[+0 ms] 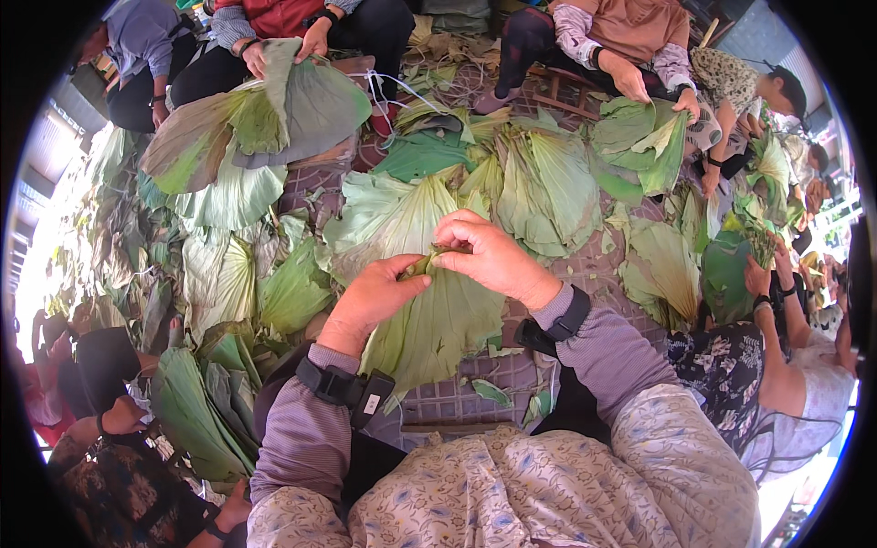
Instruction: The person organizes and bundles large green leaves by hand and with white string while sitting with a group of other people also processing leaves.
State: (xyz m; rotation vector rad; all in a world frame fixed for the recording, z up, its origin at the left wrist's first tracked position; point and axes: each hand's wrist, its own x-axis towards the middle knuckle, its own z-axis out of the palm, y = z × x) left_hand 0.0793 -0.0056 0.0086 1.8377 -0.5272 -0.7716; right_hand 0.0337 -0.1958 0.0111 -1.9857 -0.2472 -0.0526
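Note:
Gathered at its top between my hands, a large yellow-green lotus leaf fans downward over my lap. My left hand pinches the gathered end from the left, thumb pointing right. On the other side, my right hand grips the same end between thumb and curled fingers. Just beyond my hands lies a pale green fan of leaves, partly covered by them. To its right a thicker folded stack of lotus leaves rests on the brick-patterned floor.
Co-workers sit around; one across holds a big grey-green leaf, another a green leaf bundle. At left lies a heap of dry leaves. Folded leaves stand by my left arm. White string and leaf scraps lie about.

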